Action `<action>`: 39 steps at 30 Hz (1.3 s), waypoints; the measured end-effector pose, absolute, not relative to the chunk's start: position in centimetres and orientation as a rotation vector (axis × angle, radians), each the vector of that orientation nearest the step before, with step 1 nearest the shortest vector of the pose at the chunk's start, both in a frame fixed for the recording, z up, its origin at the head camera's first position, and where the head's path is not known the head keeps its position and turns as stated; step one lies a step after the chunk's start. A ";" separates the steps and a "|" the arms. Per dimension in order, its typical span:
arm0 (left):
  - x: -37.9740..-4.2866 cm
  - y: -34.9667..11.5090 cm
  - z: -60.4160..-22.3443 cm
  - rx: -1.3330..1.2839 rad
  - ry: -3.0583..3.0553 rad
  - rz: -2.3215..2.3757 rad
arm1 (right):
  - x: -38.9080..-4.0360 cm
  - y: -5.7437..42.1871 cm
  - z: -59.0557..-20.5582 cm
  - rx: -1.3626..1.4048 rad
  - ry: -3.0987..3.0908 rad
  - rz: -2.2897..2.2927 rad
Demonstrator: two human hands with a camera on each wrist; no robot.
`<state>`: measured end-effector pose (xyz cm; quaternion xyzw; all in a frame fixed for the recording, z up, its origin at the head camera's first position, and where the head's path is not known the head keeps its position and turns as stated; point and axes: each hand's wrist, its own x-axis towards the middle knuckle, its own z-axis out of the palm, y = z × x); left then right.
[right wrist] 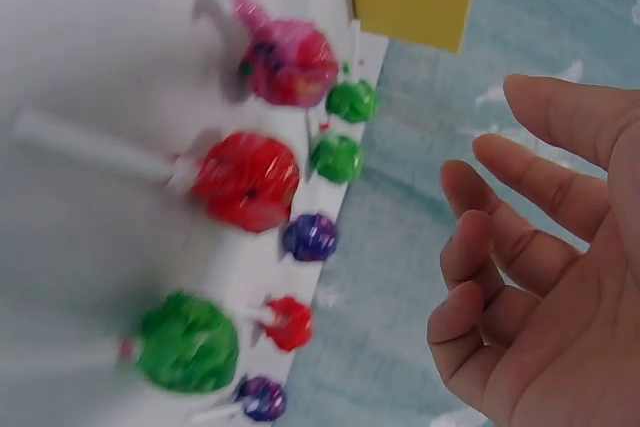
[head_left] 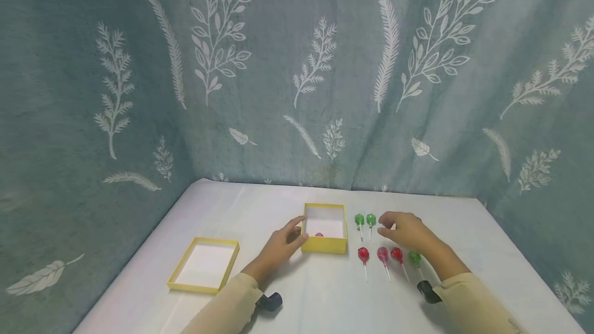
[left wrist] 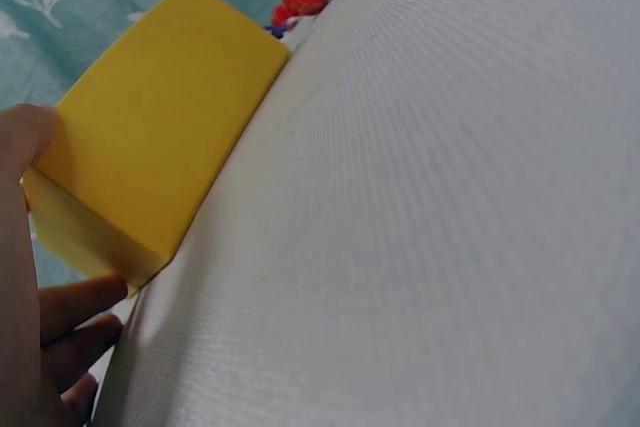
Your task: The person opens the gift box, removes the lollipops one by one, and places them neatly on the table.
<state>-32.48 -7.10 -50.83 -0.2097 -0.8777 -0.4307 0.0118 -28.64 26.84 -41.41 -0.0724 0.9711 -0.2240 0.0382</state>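
Observation:
A yellow box (head_left: 327, 245) with a white inside stands uncovered, and a small reddish round thing (head_left: 319, 234) shows inside it. My left hand (head_left: 284, 244) grips the box at its near left corner, thumb by the front and fingers along the left side. In the air right of two green lollipops (head_left: 365, 219) is my right hand (head_left: 408, 230), its fingers loosely bent around nothing. Nearer lie a red lollipop (head_left: 363, 254), a pink one (head_left: 382, 254), another red (head_left: 396, 254) and a green (head_left: 415, 257). Purple lollipops (right wrist: 312, 237) and a red one (right wrist: 288, 323) appear in the right wrist view; my right hand hides them from the head view.
A shallow yellow-rimmed lid (head_left: 204, 264) lies on the white table (head_left: 325, 298) to the left, its white inside facing up. Behind the table hangs a teal curtain (head_left: 278, 76) with white leaf prints.

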 end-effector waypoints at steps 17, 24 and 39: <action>-32.1 -6.9 -51.0 -0.648 -2.741 -1.356 | -30.6 21.1 -41.2 -0.443 2.981 -0.674; -32.3 -6.9 -51.0 -0.657 -2.738 -1.364 | -31.2 18.4 -41.3 -0.539 2.976 -0.668; -32.2 -7.3 -51.0 -0.699 -2.665 -1.366 | -33.3 14.3 -42.3 -0.875 2.893 -0.509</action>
